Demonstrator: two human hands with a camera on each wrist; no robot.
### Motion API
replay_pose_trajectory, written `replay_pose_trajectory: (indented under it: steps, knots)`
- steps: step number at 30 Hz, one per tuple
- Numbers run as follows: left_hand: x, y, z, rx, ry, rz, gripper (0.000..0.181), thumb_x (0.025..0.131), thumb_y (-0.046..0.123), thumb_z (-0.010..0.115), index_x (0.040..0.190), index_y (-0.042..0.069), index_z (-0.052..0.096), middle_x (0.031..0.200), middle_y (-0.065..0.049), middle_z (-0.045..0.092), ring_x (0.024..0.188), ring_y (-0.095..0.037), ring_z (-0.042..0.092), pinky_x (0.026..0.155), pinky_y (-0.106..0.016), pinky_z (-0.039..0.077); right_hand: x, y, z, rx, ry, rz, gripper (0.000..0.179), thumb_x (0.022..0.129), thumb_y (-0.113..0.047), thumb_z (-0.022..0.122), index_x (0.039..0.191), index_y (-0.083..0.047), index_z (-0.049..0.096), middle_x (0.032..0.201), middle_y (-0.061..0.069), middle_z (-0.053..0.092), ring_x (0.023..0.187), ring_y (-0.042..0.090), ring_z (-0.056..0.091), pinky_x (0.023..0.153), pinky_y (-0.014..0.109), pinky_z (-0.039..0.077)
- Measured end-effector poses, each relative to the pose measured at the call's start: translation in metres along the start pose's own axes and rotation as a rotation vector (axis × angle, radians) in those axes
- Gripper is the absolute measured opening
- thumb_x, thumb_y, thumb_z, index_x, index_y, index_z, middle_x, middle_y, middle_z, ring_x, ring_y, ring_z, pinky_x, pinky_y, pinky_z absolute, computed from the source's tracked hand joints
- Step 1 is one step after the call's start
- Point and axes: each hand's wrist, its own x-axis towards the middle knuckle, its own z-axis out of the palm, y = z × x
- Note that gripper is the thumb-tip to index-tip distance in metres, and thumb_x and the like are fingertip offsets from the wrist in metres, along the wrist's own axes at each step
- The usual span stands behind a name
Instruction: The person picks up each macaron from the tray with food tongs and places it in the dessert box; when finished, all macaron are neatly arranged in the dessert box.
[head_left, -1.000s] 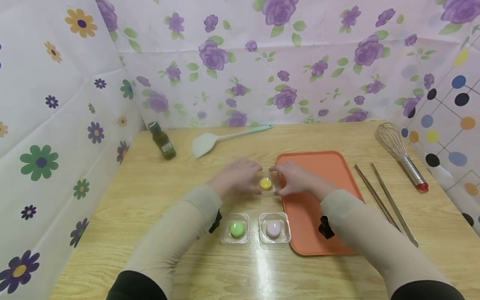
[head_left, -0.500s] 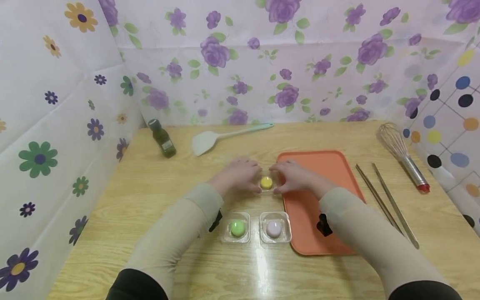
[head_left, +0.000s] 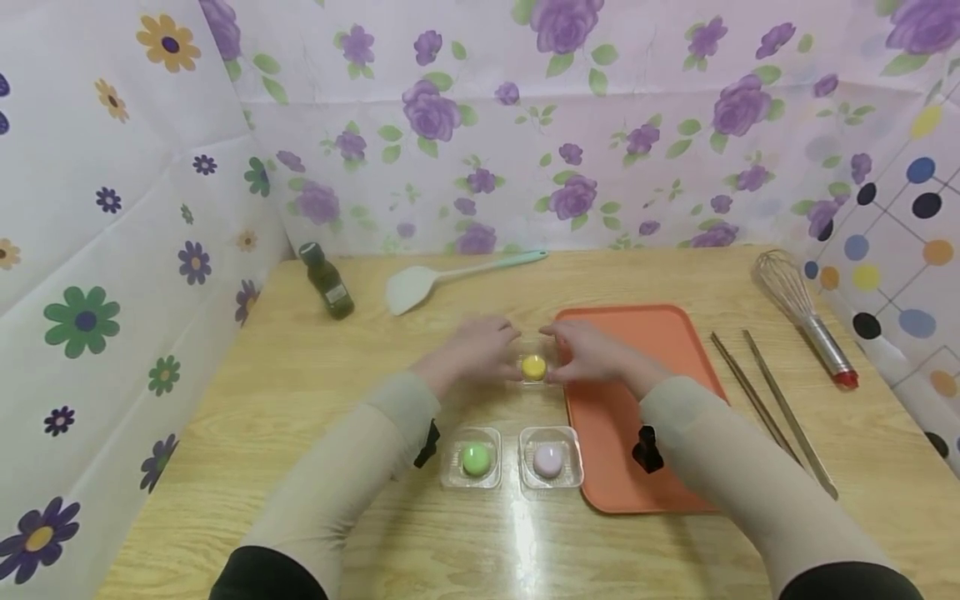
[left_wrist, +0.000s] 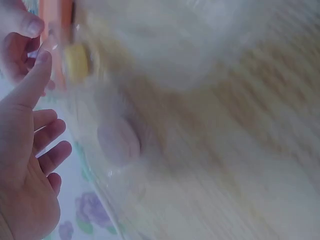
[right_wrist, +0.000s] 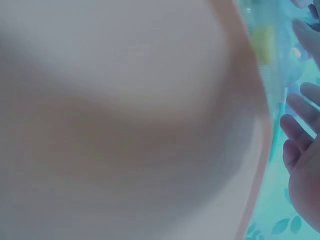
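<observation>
A clear plastic box (head_left: pixel 546 372) with a smooth, round yellow piece (head_left: pixel 534 367) in it sits between the hands, at the tray's left edge. My left hand (head_left: pixel 474 354) is beside the box's left side, slightly blurred; its thumb and fingers look extended in the left wrist view. On the other side, my right hand (head_left: pixel 592 354) is over the orange tray, fingers loosely bent toward the box. Whether any fingertip touches the box cannot be told. Nearer stand two more clear boxes, one with a green piece (head_left: pixel 476 459), one with a lilac piece (head_left: pixel 548 460).
The orange tray (head_left: pixel 637 475) lies right of the boxes. Farther right are a pair of metal tongs or sticks (head_left: pixel 787 408) and a whisk (head_left: pixel 806 317). At the back lie a white spatula (head_left: pixel 412 287) and a dark green bottle (head_left: pixel 327 281).
My left hand has shifted slightly left, away from the box with the yellow piece. The right hand stays almost in place. The boxes have not visibly moved.
</observation>
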Motion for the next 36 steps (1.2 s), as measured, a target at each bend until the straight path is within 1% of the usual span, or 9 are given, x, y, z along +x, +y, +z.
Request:
replay_pose_trajectory:
  steps: [4, 7, 11, 17, 21, 26, 29, 34, 36]
  knots:
    - [-0.005, -0.014, -0.004, -0.040, 0.021, -0.054, 0.079, 0.081, 0.055, 0.064, 0.140, 0.007, 0.041, 0.139, -0.011, 0.044, 0.127, -0.027, 0.039, 0.107, -0.041, 0.028, 0.007, -0.003, -0.004, 0.070, 0.018, -0.016, 0.080, 0.080, -0.040, 0.072, 0.140, -0.001, 0.038, 0.133, 0.019, 0.047, 0.113, 0.034, 0.049, 0.092, 0.049, 0.043]
    - [-0.012, -0.026, -0.006, -0.099, 0.036, -0.089, 0.078, 0.082, 0.052, 0.065, 0.141, 0.009, 0.040, 0.140, -0.011, 0.042, 0.129, -0.028, 0.036, 0.108, -0.043, 0.025, 0.016, -0.006, -0.006, 0.109, 0.006, 0.004, 0.077, 0.082, -0.041, 0.069, 0.142, -0.004, 0.037, 0.134, 0.017, 0.048, 0.115, 0.033, 0.049, 0.092, 0.047, 0.044]
    - [-0.022, -0.041, -0.007, -0.169, 0.053, -0.127, 0.075, 0.083, 0.049, 0.065, 0.142, 0.011, 0.039, 0.142, -0.011, 0.040, 0.131, -0.028, 0.033, 0.109, -0.043, 0.023, 0.028, -0.012, -0.006, 0.161, -0.022, 0.039, 0.074, 0.085, -0.039, 0.067, 0.144, -0.008, 0.034, 0.136, 0.015, 0.047, 0.121, 0.033, 0.046, 0.096, 0.049, 0.041]
    - [-0.034, -0.061, -0.002, -0.240, 0.073, -0.197, 0.076, 0.084, 0.048, 0.064, 0.143, 0.010, 0.036, 0.144, -0.014, 0.037, 0.132, -0.031, 0.033, 0.109, -0.045, 0.024, 0.045, -0.021, -0.004, 0.156, -0.053, 0.086, 0.072, 0.088, -0.037, 0.063, 0.146, -0.011, 0.030, 0.137, 0.015, 0.045, 0.123, 0.032, 0.044, 0.097, 0.048, 0.039]
    - [-0.039, -0.071, 0.002, -0.261, 0.062, -0.236, 0.076, 0.085, 0.049, 0.062, 0.144, 0.009, 0.034, 0.145, -0.014, 0.037, 0.131, -0.032, 0.034, 0.109, -0.046, 0.024, 0.058, -0.025, -0.002, 0.148, -0.072, 0.110, 0.069, 0.089, -0.037, 0.062, 0.146, -0.013, 0.031, 0.137, 0.016, 0.046, 0.121, 0.033, 0.046, 0.097, 0.049, 0.039]
    - [-0.038, -0.076, 0.006, -0.324, 0.020, -0.238, 0.078, 0.086, 0.047, 0.062, 0.145, 0.008, 0.031, 0.140, -0.015, 0.044, 0.127, -0.031, 0.041, 0.107, -0.045, 0.028, 0.066, -0.024, 0.001, 0.187, -0.113, 0.143, 0.069, 0.089, -0.037, 0.062, 0.146, -0.014, 0.032, 0.138, 0.017, 0.045, 0.123, 0.034, 0.044, 0.100, 0.049, 0.036]
    - [-0.036, -0.076, 0.008, -0.348, 0.012, -0.233, 0.080, 0.084, 0.046, 0.065, 0.145, 0.008, 0.031, 0.134, -0.015, 0.050, 0.123, -0.031, 0.046, 0.105, -0.045, 0.032, 0.068, -0.025, 0.003, 0.205, -0.131, 0.157, 0.069, 0.089, -0.037, 0.063, 0.146, -0.013, 0.031, 0.138, 0.018, 0.044, 0.125, 0.034, 0.042, 0.102, 0.049, 0.033]
    - [-0.034, -0.075, 0.010, -0.359, 0.016, -0.244, 0.080, 0.084, 0.047, 0.065, 0.145, 0.008, 0.031, 0.131, -0.015, 0.052, 0.121, -0.030, 0.048, 0.103, -0.044, 0.034, 0.072, -0.029, 0.006, 0.170, -0.138, 0.153, 0.069, 0.088, -0.038, 0.062, 0.145, -0.012, 0.033, 0.137, 0.016, 0.046, 0.126, 0.033, 0.041, 0.104, 0.048, 0.030]
    - [-0.032, -0.075, 0.010, -0.354, 0.022, -0.233, 0.079, 0.085, 0.046, 0.064, 0.144, 0.007, 0.032, 0.131, -0.015, 0.052, 0.120, -0.030, 0.048, 0.103, -0.045, 0.035, 0.073, -0.030, 0.006, 0.153, -0.142, 0.150, 0.069, 0.089, -0.039, 0.062, 0.145, -0.012, 0.033, 0.138, 0.015, 0.046, 0.126, 0.032, 0.041, 0.105, 0.048, 0.030]
